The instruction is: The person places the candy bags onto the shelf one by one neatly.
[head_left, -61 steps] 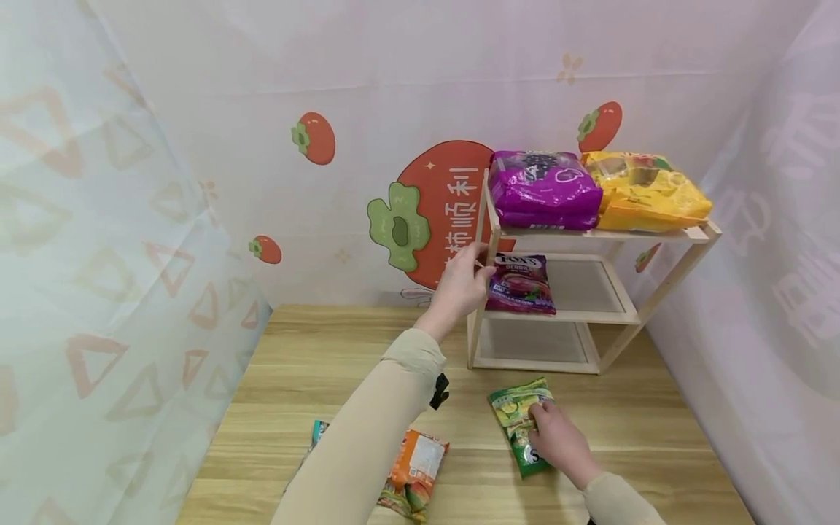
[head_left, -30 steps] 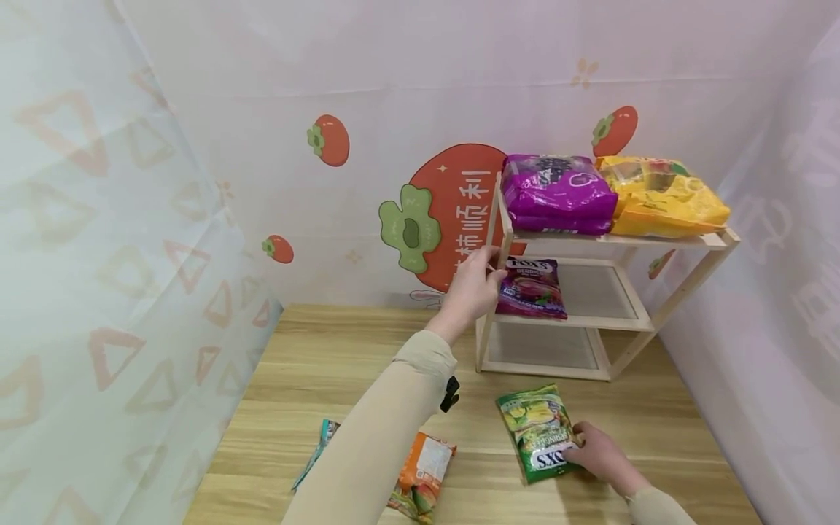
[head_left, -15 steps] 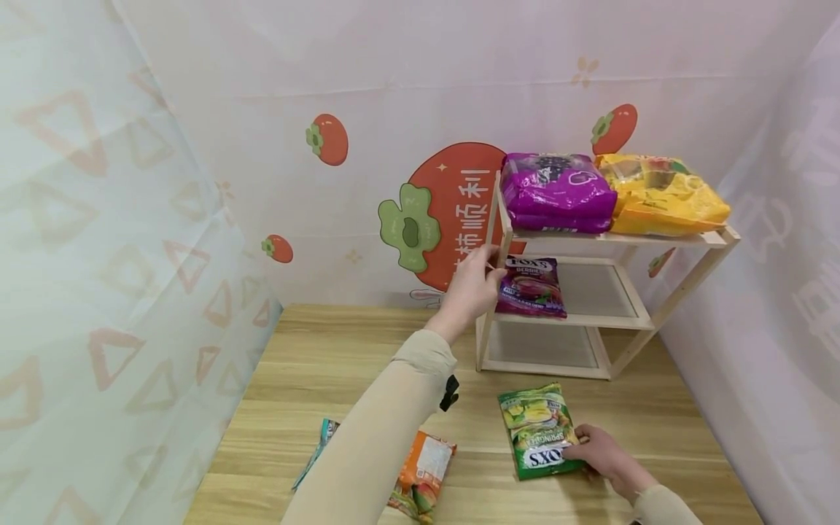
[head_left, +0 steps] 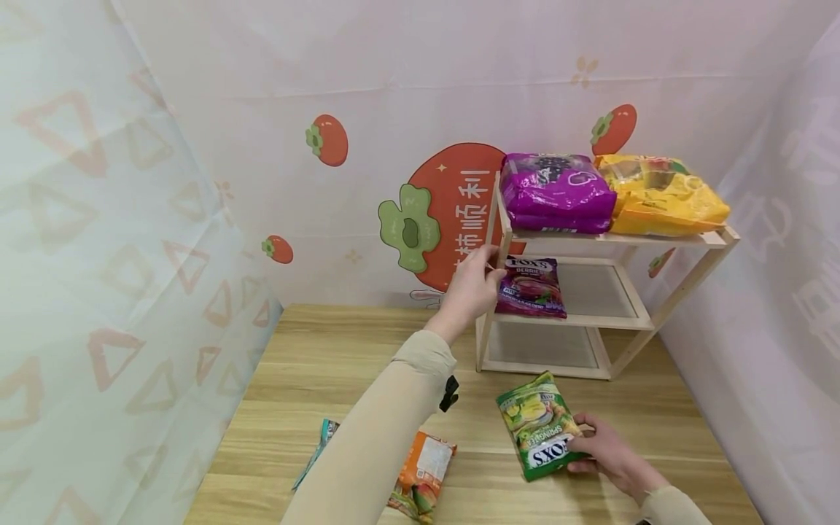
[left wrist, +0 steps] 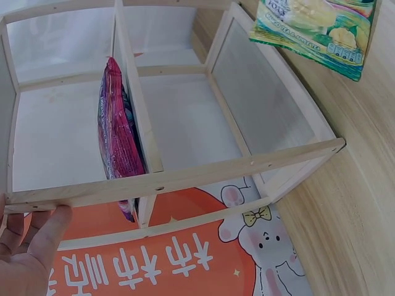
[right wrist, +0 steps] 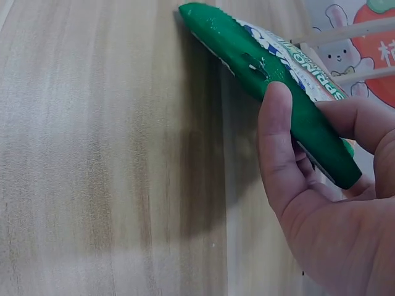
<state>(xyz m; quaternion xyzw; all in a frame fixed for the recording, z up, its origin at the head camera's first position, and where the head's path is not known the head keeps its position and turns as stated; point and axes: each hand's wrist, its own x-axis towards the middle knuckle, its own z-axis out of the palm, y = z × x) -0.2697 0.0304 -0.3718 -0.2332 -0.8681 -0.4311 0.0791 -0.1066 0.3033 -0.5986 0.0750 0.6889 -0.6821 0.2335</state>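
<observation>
My left hand [head_left: 467, 290] grips the front left post of a small wooden shelf rack [head_left: 571, 321]. In the left wrist view its fingers [left wrist: 46, 243] curl against that post. My right hand [head_left: 612, 453] pinches the near right corner of a green Fox's candy bag [head_left: 534, 423] between thumb and fingers. The right wrist view has the bag [right wrist: 247, 61] tilted, with one edge off the wooden table and a shadow below. A dark purple Fox's Berries candy bag [head_left: 533, 288] lies on the middle shelf, beside the left hand.
A purple bag [head_left: 556, 193] and a yellow bag [head_left: 661, 195] sit on the rack's top shelf. On the table [head_left: 315, 364], an orange bag [head_left: 423, 467] and a teal bag [head_left: 321, 448] lie partly behind the left sleeve. Printed cloth walls [head_left: 262, 109] surround the table.
My right hand has moved from over the green candy bag to its near right corner, and the bag has turned slightly and tilted up. The left hand keeps its grip on the post.
</observation>
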